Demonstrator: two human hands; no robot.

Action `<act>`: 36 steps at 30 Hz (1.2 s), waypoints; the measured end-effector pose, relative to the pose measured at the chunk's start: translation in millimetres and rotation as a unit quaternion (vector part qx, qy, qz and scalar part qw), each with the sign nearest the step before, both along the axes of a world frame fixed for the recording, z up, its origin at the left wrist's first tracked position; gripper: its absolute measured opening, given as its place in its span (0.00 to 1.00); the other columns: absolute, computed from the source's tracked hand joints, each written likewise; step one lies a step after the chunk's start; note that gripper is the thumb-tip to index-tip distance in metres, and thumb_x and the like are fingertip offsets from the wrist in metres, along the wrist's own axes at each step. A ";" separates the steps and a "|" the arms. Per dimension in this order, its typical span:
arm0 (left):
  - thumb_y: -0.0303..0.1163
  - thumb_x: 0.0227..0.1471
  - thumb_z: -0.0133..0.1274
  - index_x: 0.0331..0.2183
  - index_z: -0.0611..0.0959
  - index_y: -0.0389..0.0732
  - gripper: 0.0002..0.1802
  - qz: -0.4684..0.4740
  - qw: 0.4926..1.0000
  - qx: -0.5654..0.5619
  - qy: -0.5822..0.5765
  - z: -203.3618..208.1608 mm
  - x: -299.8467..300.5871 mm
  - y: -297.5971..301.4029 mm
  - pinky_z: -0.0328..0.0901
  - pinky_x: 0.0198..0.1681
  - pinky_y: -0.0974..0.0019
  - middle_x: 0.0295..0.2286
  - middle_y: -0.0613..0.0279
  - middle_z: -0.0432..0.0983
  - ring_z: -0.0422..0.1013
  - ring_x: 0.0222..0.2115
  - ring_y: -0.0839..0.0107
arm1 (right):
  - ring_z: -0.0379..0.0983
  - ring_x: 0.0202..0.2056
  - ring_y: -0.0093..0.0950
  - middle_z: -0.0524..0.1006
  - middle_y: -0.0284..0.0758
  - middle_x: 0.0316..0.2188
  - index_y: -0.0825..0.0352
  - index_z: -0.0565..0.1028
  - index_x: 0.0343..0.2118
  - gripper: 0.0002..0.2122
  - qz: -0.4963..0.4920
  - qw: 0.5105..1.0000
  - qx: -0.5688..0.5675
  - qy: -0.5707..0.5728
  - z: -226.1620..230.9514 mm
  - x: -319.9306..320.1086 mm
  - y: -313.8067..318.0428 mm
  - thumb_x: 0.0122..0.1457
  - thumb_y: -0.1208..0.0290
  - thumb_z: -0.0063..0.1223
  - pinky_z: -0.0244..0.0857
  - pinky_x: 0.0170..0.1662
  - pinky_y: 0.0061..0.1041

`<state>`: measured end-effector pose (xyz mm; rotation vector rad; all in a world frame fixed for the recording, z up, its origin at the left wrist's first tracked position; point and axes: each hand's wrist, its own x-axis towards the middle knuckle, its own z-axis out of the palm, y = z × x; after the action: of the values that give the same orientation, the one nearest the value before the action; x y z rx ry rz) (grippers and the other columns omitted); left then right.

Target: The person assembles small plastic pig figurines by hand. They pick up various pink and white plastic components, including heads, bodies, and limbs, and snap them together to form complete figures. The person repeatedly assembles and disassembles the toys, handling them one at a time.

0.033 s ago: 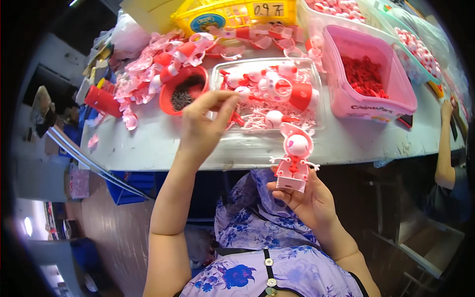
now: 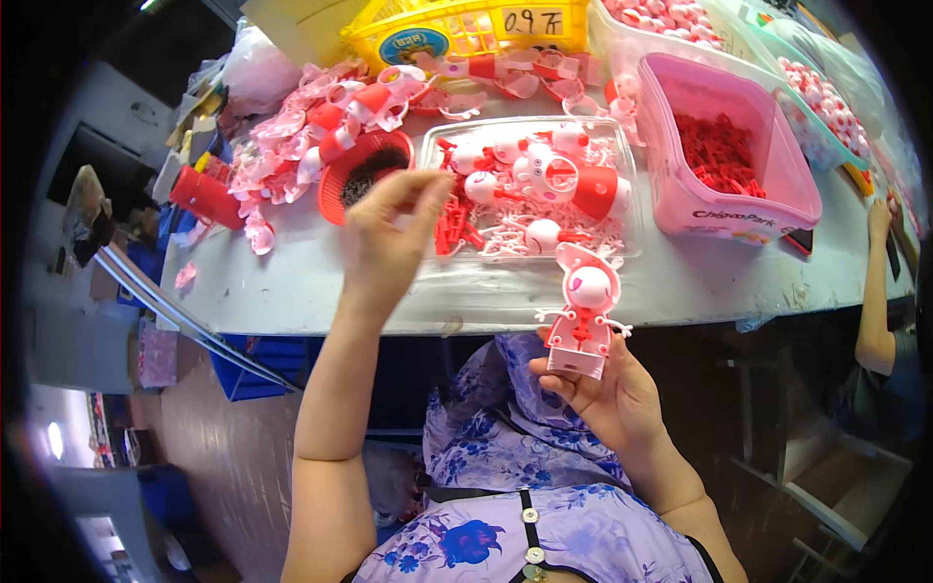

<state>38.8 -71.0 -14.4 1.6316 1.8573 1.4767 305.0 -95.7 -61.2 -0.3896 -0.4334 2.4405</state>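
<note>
My right hand (image 2: pixel 618 396) grips a half-built pink plastic toy figure (image 2: pixel 589 321) by its base, at the table's front edge. The toy's open front shows a white ball-shaped head, red inner parts and thin white arms. My left hand (image 2: pixel 389 238), slightly blurred, hovers beside a red basket (image 2: pixel 332 189) of small dark pieces that look like screws. Its thumb and fingers are pinched together; anything between them is too small to make out. Right of that hand, a clear tray (image 2: pixel 634 204) holds white heads, red parts, thin white pieces and a larger pig-faced shell (image 2: pixel 544 173).
Pink and red shells (image 2: pixel 282 146) are heaped at the left. A pink bin (image 2: pixel 719 219) of red parts stands right of the tray, with a yellow basket (image 2: pixel 466 27) behind. Further right are tubs of white-and-red balls (image 2: pixel 821 105) and another person's arm (image 2: pixel 875 291).
My left hand has moved slightly left, away from the tray and towards the red basket. My right hand still holds the toy in nearly the same place.
</note>
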 end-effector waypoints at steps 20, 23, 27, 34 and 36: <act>0.26 0.43 0.59 0.37 0.80 0.35 0.15 0.057 0.895 -0.337 0.286 21.8 -103.5 14.9 0.67 0.35 0.69 0.27 0.57 0.78 0.74 0.29 0.71 | 0.68 0.50 0.44 0.66 0.48 0.53 0.71 0.58 0.56 0.26 -0.005 0.999 0.012 -0.039 4.0 -3.9 -3.1 0.65 0.53 0.34 0.67 0.51 0.35; 0.26 0.44 0.58 0.37 0.78 0.35 0.15 0.054 0.931 -0.246 0.263 7.7 -107.0 22.9 0.69 0.34 0.69 0.25 0.58 0.76 0.74 0.29 0.71 | 0.67 0.51 0.44 0.66 0.47 0.53 0.70 0.57 0.56 0.23 0.013 1.000 0.010 -0.009 1.1 -5.2 -2.7 0.66 0.56 0.33 0.65 0.54 0.36; 0.25 0.47 0.57 0.37 0.78 0.34 0.13 0.079 0.981 -0.132 0.115 2.8 -115.8 34.4 0.70 0.32 0.69 0.26 0.59 0.77 0.74 0.27 0.72 | 0.67 0.51 0.44 0.66 0.46 0.53 0.70 0.58 0.55 0.23 0.014 1.000 0.008 -0.010 0.0 -5.5 -2.0 0.66 0.56 0.33 0.65 0.53 0.36; 0.23 0.45 0.56 0.31 0.82 0.34 0.07 0.070 0.959 -0.177 0.208 3.0 -118.6 26.7 0.69 0.33 0.68 0.25 0.58 0.79 0.75 0.28 0.71 | 0.67 0.51 0.44 0.66 0.45 0.53 0.70 0.59 0.55 0.23 0.007 1.000 0.007 -0.004 -2.3 -3.9 -1.1 0.66 0.56 0.33 0.65 0.54 0.36; 0.24 0.44 0.57 0.30 0.82 0.34 0.08 0.099 0.944 -0.199 0.245 3.3 -119.2 23.3 0.68 0.34 0.67 0.26 0.56 0.79 0.75 0.28 0.69 | 0.67 0.51 0.44 0.66 0.45 0.53 0.70 0.59 0.55 0.23 0.007 1.000 0.008 -0.003 -2.7 -3.9 -2.0 0.66 0.56 0.33 0.65 0.54 0.36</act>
<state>-80.4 -47.7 -11.1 1.7448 2.4458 0.7034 301.1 -97.6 -64.0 -0.3895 -0.4584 2.4485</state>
